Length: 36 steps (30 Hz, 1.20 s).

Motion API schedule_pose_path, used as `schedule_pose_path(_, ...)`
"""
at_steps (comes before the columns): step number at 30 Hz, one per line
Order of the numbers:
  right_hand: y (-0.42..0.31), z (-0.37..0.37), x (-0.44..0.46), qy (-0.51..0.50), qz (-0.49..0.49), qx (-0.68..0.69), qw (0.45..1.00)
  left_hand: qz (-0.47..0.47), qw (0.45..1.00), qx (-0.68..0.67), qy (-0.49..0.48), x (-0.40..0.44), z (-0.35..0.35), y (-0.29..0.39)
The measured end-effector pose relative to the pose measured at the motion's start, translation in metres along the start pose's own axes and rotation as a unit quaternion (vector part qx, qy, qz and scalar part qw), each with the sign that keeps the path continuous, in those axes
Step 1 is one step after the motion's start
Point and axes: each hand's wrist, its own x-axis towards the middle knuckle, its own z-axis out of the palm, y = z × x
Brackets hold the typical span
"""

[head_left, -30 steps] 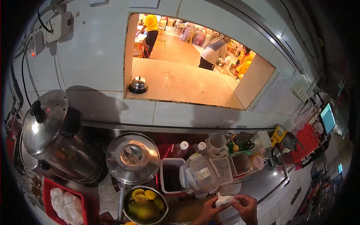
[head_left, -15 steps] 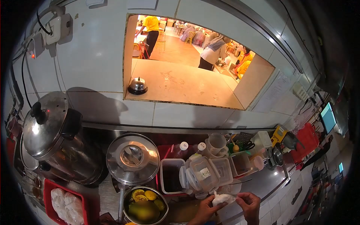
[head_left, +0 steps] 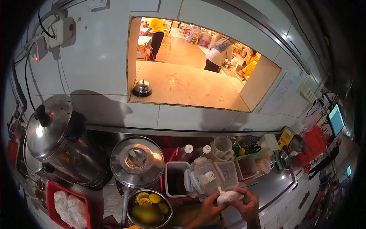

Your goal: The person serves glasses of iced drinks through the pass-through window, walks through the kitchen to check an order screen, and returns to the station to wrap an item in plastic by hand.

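A small knotted plastic bag of something white (head_left: 228, 196) is held up between both hands at the lower right of the head view. My left hand (head_left: 210, 210) is closed, its thumb and fingers pinching the bag from the left and below. From the right, my right hand (head_left: 248, 205) is closed over the bag's other end, fingers on top and thumb underneath. Just beyond the hands lie stacked clear plastic containers with lids (head_left: 209, 175). To their left are a white-rimmed square tub (head_left: 177, 165) with dark contents and a metal bowl of yellow citrus pieces (head_left: 154, 198).
A tall steel urn (head_left: 72, 152) and a lidded pan (head_left: 137, 162) stand along the wall. A red tray with plastic bags (head_left: 51, 206) is at the lower left. The serving opening holds a call bell (head_left: 142, 88); people move beyond it. Utensils and a red crate (head_left: 313, 147) sit right.
My right hand has moved left, toward my left hand, and its fingers now cover the bag's right end. The bag has risen slightly. The whole view has shifted a little.
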Motion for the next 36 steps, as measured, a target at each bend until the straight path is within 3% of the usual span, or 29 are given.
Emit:
schedule_pose_path(2,-0.006,-0.001,0.011,-0.009,0.044,0.067,0.997,0.044,0.999,0.031,0.003,0.011,-0.001,0.023)
schedule_pose_path(4,-0.020,0.001,0.023,0.028,0.101,0.087,0.991,0.029,0.973,0.227,0.008,0.022,-0.002,0.058)
schedule_pose_path(6,-0.024,0.001,0.029,0.038,0.106,0.079,0.990,0.047,0.969,0.244,0.014,0.033,0.000,0.067)
schedule_pose_path(9,-0.025,-0.012,0.036,0.067,0.053,0.087,0.992,0.192,0.934,0.295,-0.055,0.053,0.004,0.068)
schedule_pose_path(13,-0.012,-0.049,0.029,0.115,0.012,-0.006,0.993,0.189,0.902,0.377,-0.092,0.070,0.015,0.074)
schedule_pose_path(15,0.005,-0.080,0.021,0.124,0.035,-0.064,0.990,0.277,0.831,0.482,0.011,0.082,0.014,0.085)
schedule_pose_path(17,0.032,-0.101,0.008,0.168,0.036,-0.181,0.968,0.258,0.817,0.513,0.046,0.098,0.007,0.110)
schedule_pose_path(18,0.048,-0.112,0.000,0.167,0.039,-0.178,0.969,0.297,0.810,0.502,0.064,0.110,0.003,0.121)
schedule_pose_path(20,0.083,-0.140,-0.018,0.141,0.063,-0.342,0.927,0.324,0.795,0.503,0.102,0.137,-0.005,0.147)
schedule_pose_path(23,0.148,-0.169,-0.048,0.124,0.117,-0.390,0.905,0.339,0.735,0.559,0.179,0.189,-0.023,0.182)
schedule_pose_path(27,0.200,-0.192,-0.075,0.072,0.070,-0.459,0.883,0.380,0.641,0.601,0.290,0.257,-0.069,0.195)
schedule_pose_path(31,0.156,-0.180,-0.037,0.025,0.129,-0.488,0.863,0.336,0.589,0.665,0.313,0.294,-0.101,0.212)
schedule_pose_path(33,0.129,-0.161,-0.002,0.158,0.068,-0.357,0.918,0.273,0.542,0.738,0.294,0.312,-0.120,0.217)
schedule_pose_path(34,0.109,-0.152,0.018,0.160,0.022,-0.359,0.919,0.280,0.543,0.736,0.292,0.320,-0.129,0.215)
schedule_pose_path(36,0.071,-0.132,0.064,0.151,-0.071,-0.343,0.924,0.298,0.474,0.765,0.318,0.331,-0.144,0.205)
